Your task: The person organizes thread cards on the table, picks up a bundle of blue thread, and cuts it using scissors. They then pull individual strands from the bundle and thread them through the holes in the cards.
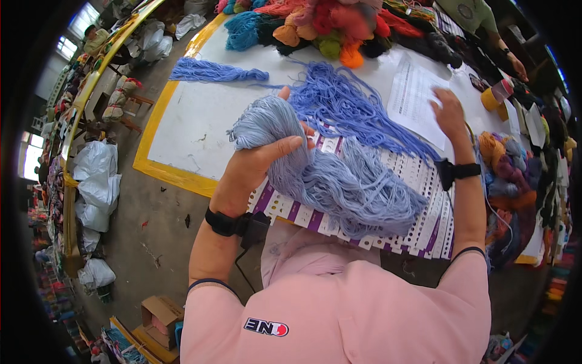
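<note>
My left hand point(262, 155) is closed round one end of a thick grey-blue skein of yarn point(357, 191), thumb on top. The bunched end point(260, 121) bulges up above the grip, and the loose strands trail to the right over white, hole-punched cards with purple bands point(431, 212). My right hand point(449, 112) hangs over the right edge of a printed paper sheet point(415, 97), fingers apart and nothing seen in them. Beyond the grey-blue skein spreads a loose heap of brighter blue yarn point(339, 97). A narrow twisted blue skein point(218, 71) lies to its left on the table.
The white table point(188, 130) has yellow-taped edges point(159, 130). Multicoloured yarn bundles point(315, 24) pile up at the back, and more yarn point(506, 164) lies at the right, near a yellow cone point(490, 98). Another person's hand point(518, 65) shows at far right. White bags point(97, 182) stand at left.
</note>
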A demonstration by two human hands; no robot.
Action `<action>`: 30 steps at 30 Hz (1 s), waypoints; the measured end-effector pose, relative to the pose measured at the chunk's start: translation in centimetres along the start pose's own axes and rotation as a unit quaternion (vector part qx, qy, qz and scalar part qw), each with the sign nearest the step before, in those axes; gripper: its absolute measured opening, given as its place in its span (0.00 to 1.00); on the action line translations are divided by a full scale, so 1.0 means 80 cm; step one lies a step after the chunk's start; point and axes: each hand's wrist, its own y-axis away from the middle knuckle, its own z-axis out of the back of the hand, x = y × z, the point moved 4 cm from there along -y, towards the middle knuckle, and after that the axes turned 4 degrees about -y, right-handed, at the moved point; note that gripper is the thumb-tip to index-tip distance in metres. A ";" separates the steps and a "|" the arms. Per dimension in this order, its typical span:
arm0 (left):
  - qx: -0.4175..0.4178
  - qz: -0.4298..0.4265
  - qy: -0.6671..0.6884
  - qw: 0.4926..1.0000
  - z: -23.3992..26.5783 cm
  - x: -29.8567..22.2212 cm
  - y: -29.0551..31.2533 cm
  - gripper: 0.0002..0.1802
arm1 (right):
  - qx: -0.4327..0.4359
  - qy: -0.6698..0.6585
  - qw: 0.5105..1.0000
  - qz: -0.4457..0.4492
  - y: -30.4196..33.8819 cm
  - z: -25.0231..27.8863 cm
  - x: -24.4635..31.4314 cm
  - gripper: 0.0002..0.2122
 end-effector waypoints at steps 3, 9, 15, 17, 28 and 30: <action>-0.011 0.007 0.119 0.993 -0.007 -0.003 0.012 0.39 | 0.028 -0.274 0.959 0.073 -0.019 0.034 0.216 0.08; 0.055 -0.054 0.381 0.921 -0.011 -0.030 0.006 0.35 | 0.037 -0.534 0.834 0.136 0.010 0.014 0.367 0.20; -0.015 -0.104 0.438 0.893 0.031 -0.039 0.006 0.30 | 0.501 -0.660 0.557 -0.051 0.078 -0.010 0.429 0.17; -0.151 -0.061 0.310 0.937 0.095 -0.013 0.014 0.25 | 0.498 -0.681 0.525 -0.115 0.070 0.004 0.405 0.12; -0.561 -0.088 -0.606 0.557 0.185 0.025 0.095 0.24 | 0.503 -0.592 0.592 -0.215 0.071 -0.045 0.291 0.08; -0.456 -0.051 -0.565 0.685 0.160 0.036 0.084 0.14 | 0.503 -0.587 0.600 -0.208 0.071 -0.048 0.294 0.08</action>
